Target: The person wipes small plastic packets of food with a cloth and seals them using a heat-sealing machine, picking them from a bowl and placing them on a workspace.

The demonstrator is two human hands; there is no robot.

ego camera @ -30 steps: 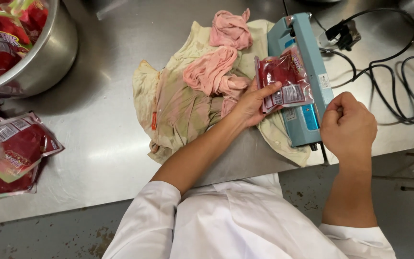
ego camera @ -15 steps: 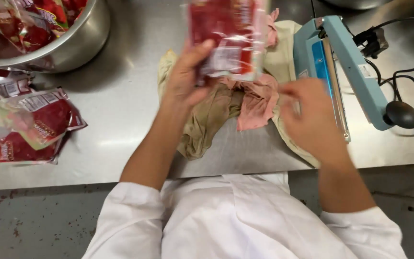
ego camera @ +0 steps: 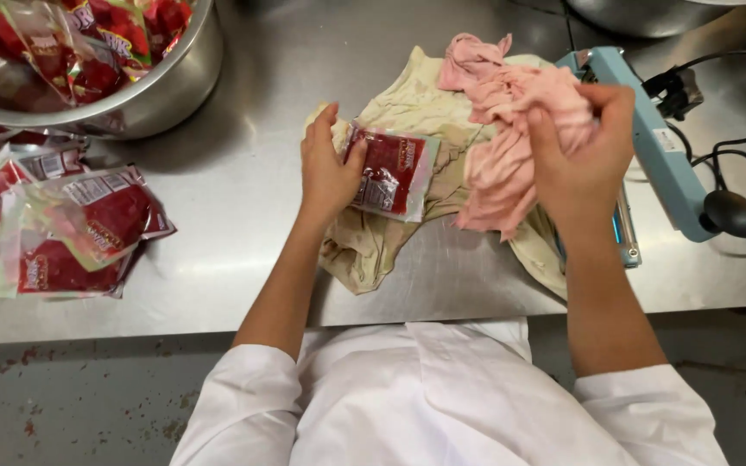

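My left hand holds a clear pouch of red filling flat on a stained beige cloth in the middle of the steel table. My right hand is closed on a bunched pink cloth and has it lifted just to the right of the pouch. A light blue heat sealer stands beyond my right hand with its arm raised.
A large steel bowl full of red pouches sits at the far left. Several more red pouches lie piled on the steel table at the left. Black cables coil at the right. Another bowl's rim shows at the top.
My left hand brought the pouch away from the sealer, up, then down onto the beige cloth. My right hand left the sealer's handle and took hold of the pink cloth.
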